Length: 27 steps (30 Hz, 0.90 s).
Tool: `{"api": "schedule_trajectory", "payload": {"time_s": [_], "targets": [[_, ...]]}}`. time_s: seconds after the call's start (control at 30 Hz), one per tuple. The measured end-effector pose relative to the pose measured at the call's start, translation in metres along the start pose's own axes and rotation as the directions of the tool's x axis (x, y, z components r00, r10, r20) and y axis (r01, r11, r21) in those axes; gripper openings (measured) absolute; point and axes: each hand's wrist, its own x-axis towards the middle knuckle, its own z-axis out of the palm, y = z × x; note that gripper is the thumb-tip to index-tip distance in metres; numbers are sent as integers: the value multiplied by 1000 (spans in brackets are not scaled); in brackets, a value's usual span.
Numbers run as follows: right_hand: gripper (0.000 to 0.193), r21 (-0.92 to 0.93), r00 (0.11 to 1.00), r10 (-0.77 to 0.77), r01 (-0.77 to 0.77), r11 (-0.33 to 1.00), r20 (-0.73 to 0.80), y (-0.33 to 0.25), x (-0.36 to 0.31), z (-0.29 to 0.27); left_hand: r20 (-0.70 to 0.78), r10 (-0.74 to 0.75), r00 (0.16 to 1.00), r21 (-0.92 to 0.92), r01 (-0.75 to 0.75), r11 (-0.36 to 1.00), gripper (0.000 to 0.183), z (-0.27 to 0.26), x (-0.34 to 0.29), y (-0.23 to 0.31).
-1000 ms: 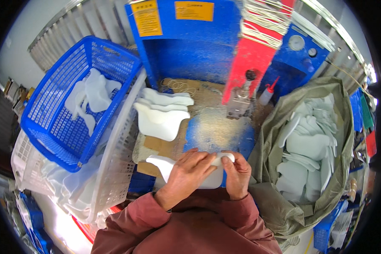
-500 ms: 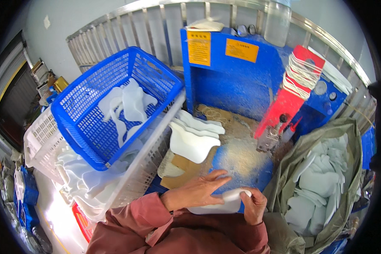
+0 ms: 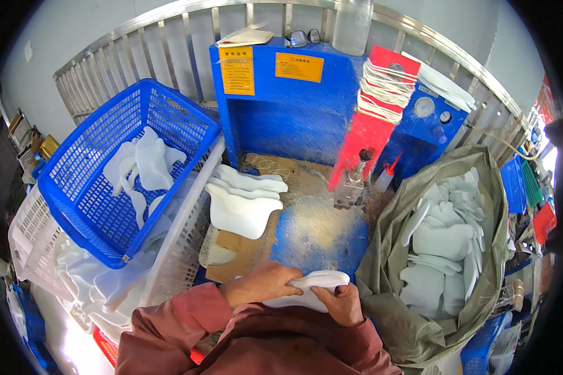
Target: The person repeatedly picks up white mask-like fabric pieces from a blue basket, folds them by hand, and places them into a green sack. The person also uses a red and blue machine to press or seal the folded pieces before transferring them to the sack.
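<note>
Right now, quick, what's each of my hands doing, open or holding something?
Left hand: closed, holding the white curved piece near its left side.
Right hand: closed, gripping the same piece's right end.

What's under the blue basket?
The blue basket sits over a white crate. Pale pieces in the crate show along the basket's near edge and right side. Whatever lies directly beneath is mostly covered, so I can't tell how far they extend.

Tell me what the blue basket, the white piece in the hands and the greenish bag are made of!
Blue basket: likely hard plastic, slightly shiny, with even rows of holes. White piece: perhaps foam or plastic; smooth and matte, but I can't be sure. Greenish bag: probably fabric, dull, because it folds and creases.
</note>
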Motion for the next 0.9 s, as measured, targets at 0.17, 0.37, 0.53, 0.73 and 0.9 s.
{"api": "schedule_trajectory", "payload": {"time_s": [0.17,0.37,0.53,0.73,0.9], "targets": [[24,-23,996,89,-88,996,17,0,21,9,-33,1,999,-2,-1,1000,57,-31,-3,-11],[21,-10,998,65,-65,998,16,2,63,57,-39,98,994,82,-95,992,59,-57,-30,-46],[19,76,999,-21,23,997,-27,12,93,88,-2,7,1000,140,-7,990,55,-70,-35,-74],[25,339,997,-54,71,938,-60,40,145,119,-328,151,933,694,129,709,65,-122,-53,-67],[32,-97,983,164,-156,983,77,64,178,129,-553,-120,825,418,399,816,51,-228,-105,-115]]}}
